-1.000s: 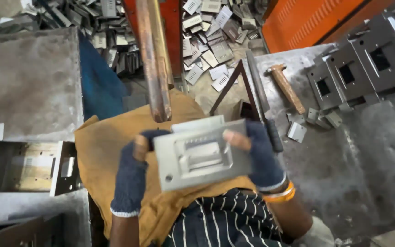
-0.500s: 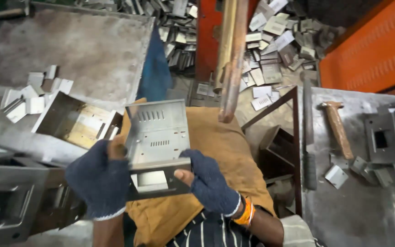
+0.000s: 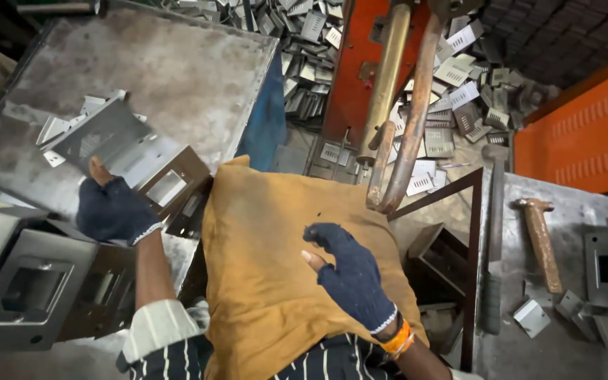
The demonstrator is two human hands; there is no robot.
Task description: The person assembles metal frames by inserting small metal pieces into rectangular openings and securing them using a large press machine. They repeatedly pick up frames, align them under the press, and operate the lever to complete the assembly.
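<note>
**Setting the punched panel down on the left**

Our left hand (image 3: 114, 210) grips the perforated sheet-metal panel (image 3: 103, 137) over the steel surface (image 3: 177, 63); we'd lay it flat beside the boxes. Right hand (image 3: 350, 271) hangs open, empty, over the yellow cloth (image 3: 262, 281).

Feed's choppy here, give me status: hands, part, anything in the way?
Left hand grips sheet-metal part over left table. Right hand empty, open above yellow cloth. Metal boxes stacked close beside.

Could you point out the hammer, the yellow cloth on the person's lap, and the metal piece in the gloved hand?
hammer (image 3: 542, 243), head view, on its wooden handle.
yellow cloth (image 3: 269, 281), head view, on its bare middle.
metal piece (image 3: 103, 137), head view, on its flat perforated face.
</note>
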